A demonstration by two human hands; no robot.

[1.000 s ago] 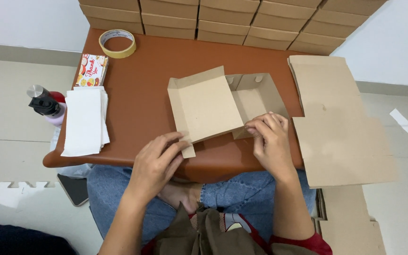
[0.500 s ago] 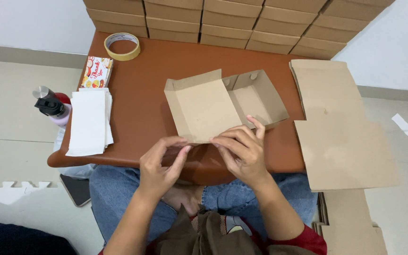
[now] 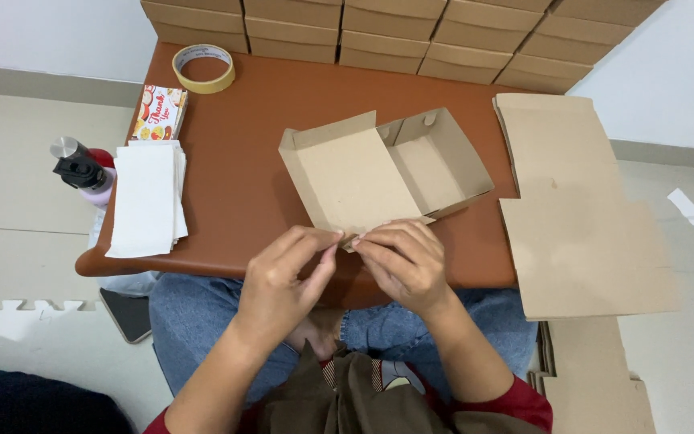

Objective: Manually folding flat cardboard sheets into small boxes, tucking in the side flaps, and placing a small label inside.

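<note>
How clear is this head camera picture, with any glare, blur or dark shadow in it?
Head view: even, soft indoor light; the half-folded cardboard box and brown table are sharp, without glare. Left hand and right hand show little blur. Shadows are faint, darkest below the table edge.

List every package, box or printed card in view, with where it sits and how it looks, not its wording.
Half-folded box: table middle, plain brown cardboard, lid open; left hand and right hand pinch its near edge.
Stacked boxes: table's far edge, flat brown rows.
Flat cardboard blanks: right of the table, brown, unfolded.
Printed card pack: far left, small rectangle, white with red and orange.
White sheets: left edge, plain stack.
</note>
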